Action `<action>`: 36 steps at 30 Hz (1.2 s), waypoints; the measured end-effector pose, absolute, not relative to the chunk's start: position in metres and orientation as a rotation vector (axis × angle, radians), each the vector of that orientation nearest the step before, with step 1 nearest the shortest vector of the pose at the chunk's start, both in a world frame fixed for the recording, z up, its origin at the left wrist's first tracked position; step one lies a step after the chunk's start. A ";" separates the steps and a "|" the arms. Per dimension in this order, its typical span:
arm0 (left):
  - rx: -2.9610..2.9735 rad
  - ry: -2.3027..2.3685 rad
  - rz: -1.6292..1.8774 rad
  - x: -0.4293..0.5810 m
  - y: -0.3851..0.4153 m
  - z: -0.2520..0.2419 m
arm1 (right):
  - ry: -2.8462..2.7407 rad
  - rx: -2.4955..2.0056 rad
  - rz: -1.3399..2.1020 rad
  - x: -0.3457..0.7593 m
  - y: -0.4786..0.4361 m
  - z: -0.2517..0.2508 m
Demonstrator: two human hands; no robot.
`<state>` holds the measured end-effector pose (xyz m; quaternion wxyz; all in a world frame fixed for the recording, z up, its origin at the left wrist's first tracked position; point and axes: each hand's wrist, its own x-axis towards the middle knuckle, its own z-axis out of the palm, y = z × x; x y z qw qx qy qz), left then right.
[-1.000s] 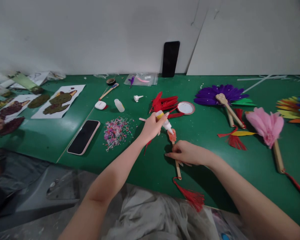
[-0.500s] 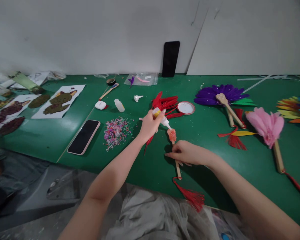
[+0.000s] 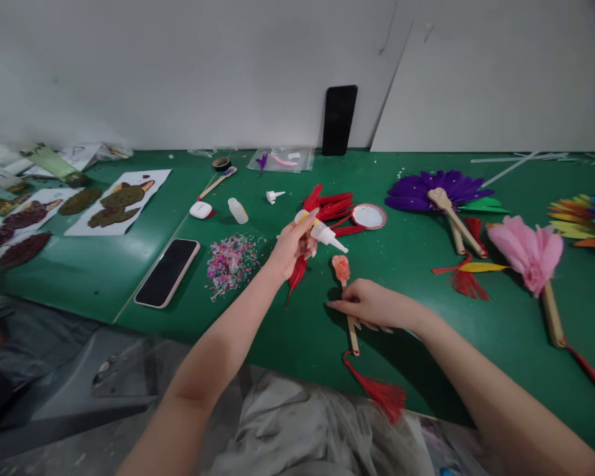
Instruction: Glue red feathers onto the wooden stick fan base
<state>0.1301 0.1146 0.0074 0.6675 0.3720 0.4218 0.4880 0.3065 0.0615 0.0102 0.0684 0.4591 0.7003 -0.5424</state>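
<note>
My left hand grips a small white glue bottle, its nozzle pointing right, a little above the green table. A red feather hangs from the same hand. My right hand presses on the shaft of a wooden fan handle lying on the table. The handle's round head is smeared orange-red, and a red tassel trails from its near end over the table edge. The nozzle tip is just above and left of that head.
Red feathers and a round white lid lie behind my hands. A pile of coloured bits, a pink phone, a purple feather fan and a pink one surround them. A black phone leans on the wall.
My left hand lifted the glue bottle up and back from the handle's head and tilted its nozzle to the right. The right hand stayed on the handle.
</note>
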 end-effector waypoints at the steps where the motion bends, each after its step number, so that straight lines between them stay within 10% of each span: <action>1: 0.821 0.922 1.096 0.129 0.114 0.008 | 2.091 1.393 -1.651 0.307 0.061 0.011; 11: 0.739 0.906 1.086 0.127 0.112 0.022 | 2.235 1.303 -1.837 0.314 0.068 0.014; 17: 0.751 0.764 1.004 0.126 0.109 0.022 | 2.553 2.051 -2.114 0.321 0.079 0.018; 36: 0.909 0.716 0.672 0.152 0.090 0.010 | 3.208 2.121 -1.845 0.312 0.073 0.003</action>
